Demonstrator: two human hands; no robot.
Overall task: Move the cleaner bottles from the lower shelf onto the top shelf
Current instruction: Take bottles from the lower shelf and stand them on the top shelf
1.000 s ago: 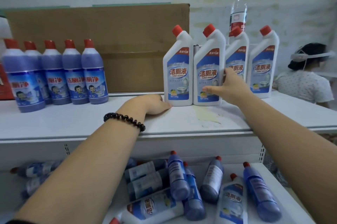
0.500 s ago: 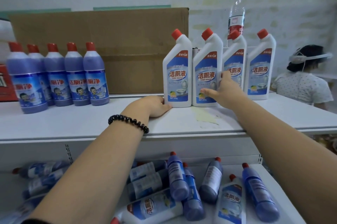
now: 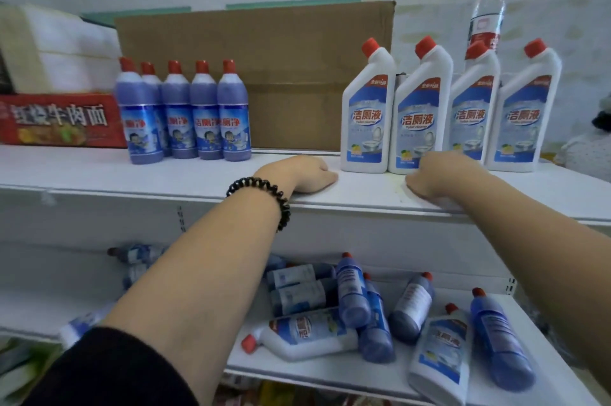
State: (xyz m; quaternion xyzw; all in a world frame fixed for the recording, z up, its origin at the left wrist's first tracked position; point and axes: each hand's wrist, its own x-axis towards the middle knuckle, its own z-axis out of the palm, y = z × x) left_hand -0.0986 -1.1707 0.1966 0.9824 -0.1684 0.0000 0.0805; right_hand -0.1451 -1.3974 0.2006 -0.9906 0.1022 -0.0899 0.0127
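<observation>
Off the second white bottle now, the right hand (image 3: 436, 177) has dropped to the top shelf (image 3: 132, 184) and lies near its front edge. Motion blur smears it, but its grip looks slack, fingers bent loosely against the board and pinching nothing. The left hand (image 3: 307, 174) stays where it was on the same shelf. Its grip is folded closed on nothing, the fingers tucked under and mostly hidden behind the back of the hand. A black beaded bracelet (image 3: 264, 197) circles that wrist, and a black sleeve (image 3: 109, 369) is cut off by the lower edge.

Four white toilet cleaner bottles (image 3: 367, 114) stand upright in a row just behind the hands. Well to their left, five purple cleaner bottles (image 3: 205, 114) stand packed together, the second half hidden by the first. A cardboard box (image 3: 264, 52) rises behind both rows. A clear water bottle (image 3: 487, 9) shows only its upper part above the white ones.

More cleaner bottles (image 3: 350, 293) lie jumbled on the lower shelf (image 3: 330, 369). One white one (image 3: 307, 333) is on its side, and several at the left are screened by the left forearm.

The view has swung left, bringing a red noodle carton (image 3: 59, 121) into sight at the far left. A person (image 3: 588, 147) is almost wholly cut off at the right edge.
</observation>
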